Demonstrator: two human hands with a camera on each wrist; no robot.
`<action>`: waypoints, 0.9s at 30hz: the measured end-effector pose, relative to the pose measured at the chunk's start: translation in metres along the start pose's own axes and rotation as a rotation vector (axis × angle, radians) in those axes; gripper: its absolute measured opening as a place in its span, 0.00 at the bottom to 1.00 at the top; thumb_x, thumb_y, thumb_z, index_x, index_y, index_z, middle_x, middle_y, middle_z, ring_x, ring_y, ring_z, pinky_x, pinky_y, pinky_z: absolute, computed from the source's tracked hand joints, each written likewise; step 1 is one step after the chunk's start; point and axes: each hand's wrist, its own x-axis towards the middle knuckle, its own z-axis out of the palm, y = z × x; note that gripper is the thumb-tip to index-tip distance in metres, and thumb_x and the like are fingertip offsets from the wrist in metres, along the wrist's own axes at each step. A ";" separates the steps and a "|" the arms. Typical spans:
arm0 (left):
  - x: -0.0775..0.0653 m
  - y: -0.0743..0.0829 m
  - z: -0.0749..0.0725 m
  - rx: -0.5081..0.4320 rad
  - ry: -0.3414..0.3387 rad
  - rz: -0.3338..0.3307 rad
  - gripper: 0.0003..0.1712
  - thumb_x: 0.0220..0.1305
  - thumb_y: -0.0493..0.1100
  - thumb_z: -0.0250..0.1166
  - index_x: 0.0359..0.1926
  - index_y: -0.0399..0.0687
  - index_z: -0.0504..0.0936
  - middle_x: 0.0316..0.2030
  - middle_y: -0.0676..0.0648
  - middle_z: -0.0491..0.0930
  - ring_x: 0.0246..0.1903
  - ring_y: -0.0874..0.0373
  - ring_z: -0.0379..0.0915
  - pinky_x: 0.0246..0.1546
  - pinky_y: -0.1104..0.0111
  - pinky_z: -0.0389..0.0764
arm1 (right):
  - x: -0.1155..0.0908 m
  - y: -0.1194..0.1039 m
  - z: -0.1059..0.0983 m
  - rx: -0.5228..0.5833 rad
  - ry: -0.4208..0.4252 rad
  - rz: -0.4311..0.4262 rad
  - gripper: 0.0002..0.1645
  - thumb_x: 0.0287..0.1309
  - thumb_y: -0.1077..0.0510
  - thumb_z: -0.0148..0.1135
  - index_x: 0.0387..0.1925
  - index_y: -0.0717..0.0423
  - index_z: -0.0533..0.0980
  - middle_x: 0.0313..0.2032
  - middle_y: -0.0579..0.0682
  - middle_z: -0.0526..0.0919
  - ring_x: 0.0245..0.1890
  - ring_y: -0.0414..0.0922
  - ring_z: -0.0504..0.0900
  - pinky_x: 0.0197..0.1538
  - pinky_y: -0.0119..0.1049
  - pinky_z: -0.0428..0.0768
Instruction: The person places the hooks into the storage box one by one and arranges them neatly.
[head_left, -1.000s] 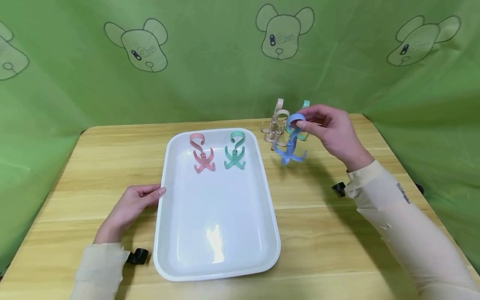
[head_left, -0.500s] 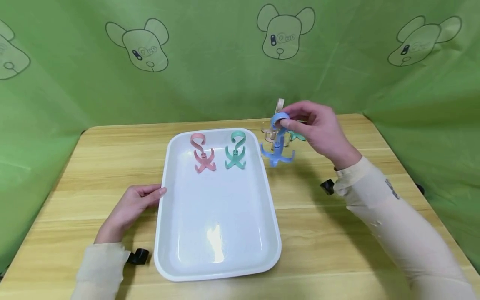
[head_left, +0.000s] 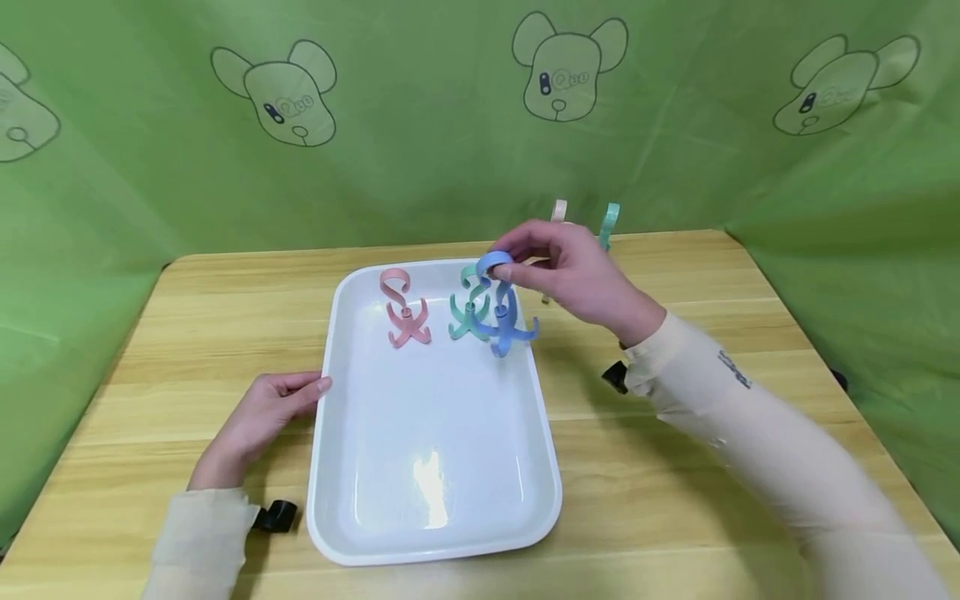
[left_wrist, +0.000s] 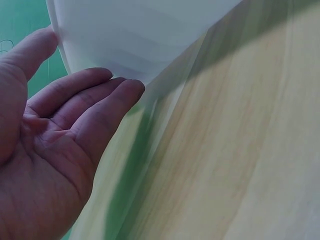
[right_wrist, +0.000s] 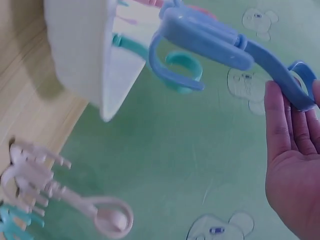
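Green cloth hangs behind a wooden table in the head view, and I take the white tray on it as my landmark. With my right hand I pinch the top curl of the blue hook, which hangs prongs down over the tray's right rim, near its far end. It overlaps the green hook in the tray; from here I cannot tell whether they touch. The pink hook lies left of that one, inside the tray.

Through the left wrist camera, my left hand has its thumb at the tray's rim and its fingers against the outer wall, a light pinch that should be enough to steady it.

On the right wrist view, thumb and fingers meet on the blue curl, the thumb mostly cut off. I judge the hook light, stiff plastic, smooth enough to swivel in a loose pinch; the curl suits the grip, while the prongs could snag. A pale hook stands outside the tray.
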 end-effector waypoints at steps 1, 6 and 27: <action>0.000 0.000 0.000 0.001 0.000 0.000 0.30 0.71 0.49 0.62 0.58 0.24 0.74 0.50 0.34 0.80 0.44 0.58 0.82 0.47 0.68 0.81 | 0.002 -0.001 0.003 0.001 -0.012 0.002 0.13 0.62 0.64 0.66 0.47 0.64 0.80 0.40 0.54 0.83 0.41 0.49 0.81 0.44 0.36 0.82; -0.001 0.001 0.000 0.006 0.003 -0.001 0.30 0.71 0.49 0.62 0.58 0.24 0.74 0.51 0.33 0.80 0.44 0.58 0.82 0.47 0.68 0.81 | 0.010 -0.005 0.018 -0.015 -0.073 0.032 0.12 0.60 0.64 0.68 0.46 0.63 0.80 0.40 0.53 0.83 0.42 0.48 0.80 0.47 0.39 0.81; -0.002 0.001 -0.001 -0.007 -0.006 -0.017 0.31 0.71 0.51 0.62 0.59 0.25 0.74 0.52 0.33 0.79 0.45 0.57 0.81 0.48 0.69 0.80 | 0.040 -0.004 0.076 -0.041 -0.330 0.175 0.09 0.57 0.65 0.70 0.38 0.59 0.79 0.36 0.50 0.83 0.38 0.45 0.81 0.43 0.35 0.81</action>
